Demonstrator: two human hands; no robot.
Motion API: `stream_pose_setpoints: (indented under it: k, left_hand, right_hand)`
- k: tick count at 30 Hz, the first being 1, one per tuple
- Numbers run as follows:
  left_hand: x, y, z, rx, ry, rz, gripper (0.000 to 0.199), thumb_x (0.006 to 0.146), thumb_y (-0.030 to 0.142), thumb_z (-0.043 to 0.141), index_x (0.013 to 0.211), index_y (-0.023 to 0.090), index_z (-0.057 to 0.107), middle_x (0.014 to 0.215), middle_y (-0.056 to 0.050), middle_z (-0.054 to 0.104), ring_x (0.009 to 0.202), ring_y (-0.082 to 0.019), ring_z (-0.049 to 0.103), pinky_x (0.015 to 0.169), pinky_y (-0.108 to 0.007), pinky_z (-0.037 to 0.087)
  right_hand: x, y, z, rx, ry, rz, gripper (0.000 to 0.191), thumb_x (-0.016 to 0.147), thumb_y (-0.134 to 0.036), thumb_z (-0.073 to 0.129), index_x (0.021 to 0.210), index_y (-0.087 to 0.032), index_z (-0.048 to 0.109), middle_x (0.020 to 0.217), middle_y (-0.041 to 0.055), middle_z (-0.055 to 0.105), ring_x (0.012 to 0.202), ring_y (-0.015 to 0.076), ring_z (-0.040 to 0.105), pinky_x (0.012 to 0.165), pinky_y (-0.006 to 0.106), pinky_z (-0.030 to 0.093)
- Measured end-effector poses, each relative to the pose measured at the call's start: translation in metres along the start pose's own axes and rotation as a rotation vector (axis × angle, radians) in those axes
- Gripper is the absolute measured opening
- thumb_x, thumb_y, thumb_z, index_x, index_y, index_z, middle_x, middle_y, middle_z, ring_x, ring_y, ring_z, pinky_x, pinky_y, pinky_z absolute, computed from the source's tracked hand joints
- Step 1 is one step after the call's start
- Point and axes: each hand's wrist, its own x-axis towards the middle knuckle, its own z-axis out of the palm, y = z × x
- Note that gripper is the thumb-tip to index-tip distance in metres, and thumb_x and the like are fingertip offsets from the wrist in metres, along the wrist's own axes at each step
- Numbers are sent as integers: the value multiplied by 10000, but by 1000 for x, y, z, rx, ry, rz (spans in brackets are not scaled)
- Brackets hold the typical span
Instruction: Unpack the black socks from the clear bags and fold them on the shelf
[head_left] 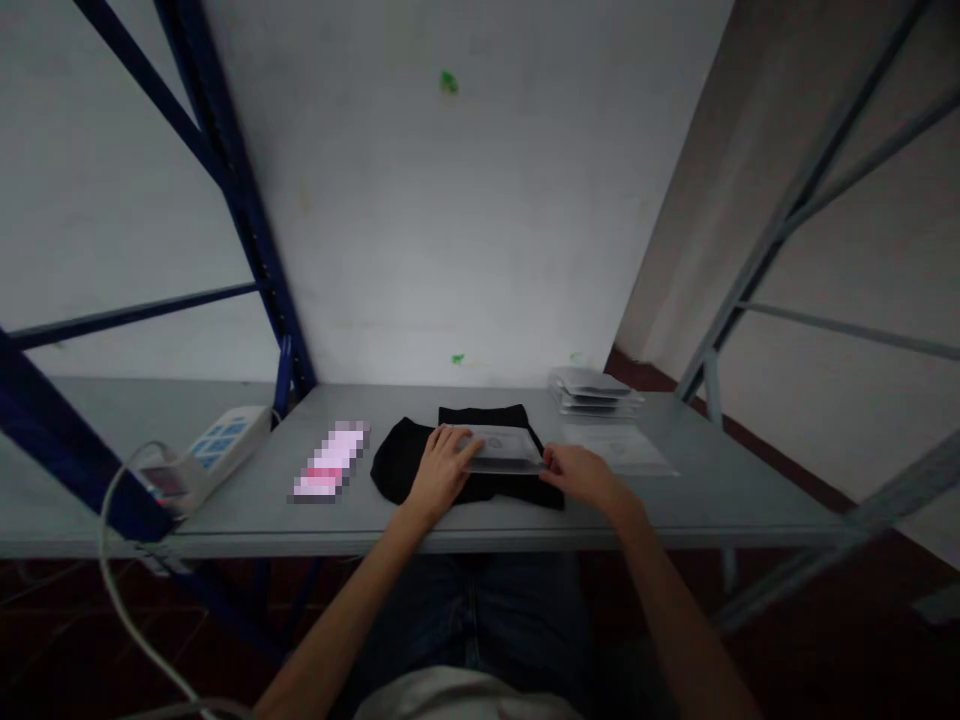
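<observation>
A clear plastic bag with a faint printed mark lies over black folded cloth near the table's front. My left hand grips the bag's left end, its thumb and fingers partly over the top. At the right end, my right hand pinches the bag's near corner between thumb and curled fingers. Just beyond my right hand, another flat clear bag lies on the table. The cloth shows on the left, behind and in front of the held bag; its middle is covered.
On the grey table, a stack of clear packets stands at the back right. A pixelated pink rectangle lies left of the cloth. A white power strip with a cable sits by the blue rack post. A pale wall rises behind.
</observation>
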Motion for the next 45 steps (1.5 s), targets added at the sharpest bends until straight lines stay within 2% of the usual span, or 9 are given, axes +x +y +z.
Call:
stream_pose_setpoints:
  k: [5,12,16,19,24,29,33,38,45]
  left_hand:
    - [0,1,1,-39,10,2,479,872,124,645,1336,238,608,1308,-107,640,1260,-295,571,1197,-550,357]
    - [1,4,2,-12,165,-113,435,939,201,617,1371,231,581,1314,-112,660,1255,-292,591,1214,-581,320]
    - [2,9,-2,-58,241,-65,504,959,276,635,1445,224,515,1377,-128,637,1294,-289,589,1237,-590,294]
    - [3,16,-4,-119,329,19,520,974,288,641,1465,210,487,1396,-142,626,1303,-274,592,1225,-565,343]
    - [5,33,-6,-221,469,90,346,993,232,632,1336,244,591,1202,-89,715,1123,-234,679,1099,-487,491]
    - [10,43,-11,-276,594,74,242,985,203,649,1226,228,644,1076,-64,744,1013,-217,693,996,-430,528]
    - [11,40,-16,-268,536,37,109,1005,212,619,1095,224,679,973,-40,757,934,-205,684,899,-383,521]
    - [12,29,-24,-186,377,-60,160,1040,261,548,1080,234,701,1012,-53,759,987,-220,668,931,-400,496]
    - [11,-14,-32,-155,280,-89,186,1053,292,510,1060,214,679,1055,-74,745,1024,-230,653,943,-403,486]
  right_hand:
    - [-1,4,-8,128,150,-69,80,934,-269,671,983,-209,649,904,43,774,846,205,719,721,273,439]
    - [1,-8,-13,299,384,-190,117,939,-300,648,1039,-241,635,893,16,777,844,217,734,747,306,500]
    - [3,-19,-12,371,482,-266,57,943,-282,643,986,-252,666,906,12,779,838,207,736,723,303,530]
    - [2,-33,-10,374,564,-329,71,964,-288,639,987,-252,696,924,20,779,839,207,735,726,306,548]
    - [-6,-59,-7,272,711,-403,120,989,-273,638,999,-251,756,986,47,789,896,223,731,825,337,555]
    - [-12,-70,-5,230,715,-523,157,1006,-260,625,1021,-248,780,975,45,797,893,202,728,830,312,554]
    - [-12,-70,-5,205,692,-515,184,1018,-276,604,1019,-256,787,984,47,800,901,205,725,830,311,552]
    - [-11,-66,-10,255,653,-388,212,1019,-330,584,988,-278,787,1008,53,798,950,228,721,898,343,547]
    - [-7,-52,-22,515,792,-324,222,995,-348,556,901,-237,724,936,59,763,898,229,707,816,340,587]
